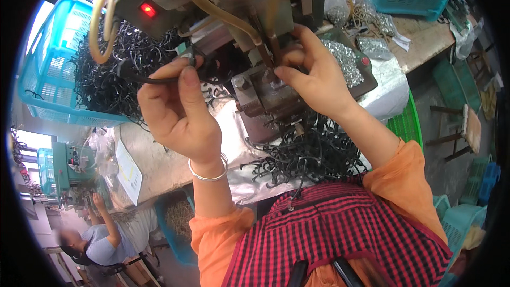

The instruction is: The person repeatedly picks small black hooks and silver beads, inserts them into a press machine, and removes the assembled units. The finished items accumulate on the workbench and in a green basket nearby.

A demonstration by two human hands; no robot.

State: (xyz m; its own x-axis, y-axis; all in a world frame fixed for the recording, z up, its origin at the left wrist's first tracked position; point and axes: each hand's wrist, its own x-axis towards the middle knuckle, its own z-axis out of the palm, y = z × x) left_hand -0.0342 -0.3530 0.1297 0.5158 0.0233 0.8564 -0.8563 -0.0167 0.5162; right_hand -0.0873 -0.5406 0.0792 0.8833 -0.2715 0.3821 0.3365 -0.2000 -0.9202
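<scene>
My left hand (183, 109), with a metal bangle on its wrist, is closed in a pinch on a thin black curved strip (154, 81) at the left of a bench machine (295, 2). Above the machine's metal fixture (260, 93), the fingertips of my right hand (319, 74) are pressed together beside the tool tip. Whatever they grip is too small or hidden to make out. Several similar black curved pieces (313, 154) lie heaped in front of the fixture. Right of my right hand is a pile of small shiny metal parts (342, 58).
Left of the machine, a blue basket (45, 93) is heaped with black pieces. Yellowish hoses (218, 13) loop over the work. A red button (365, 61) sits at the right. A green basket (408, 122) stands beside the bench. Another person (106, 242) works at a green machine (66, 167).
</scene>
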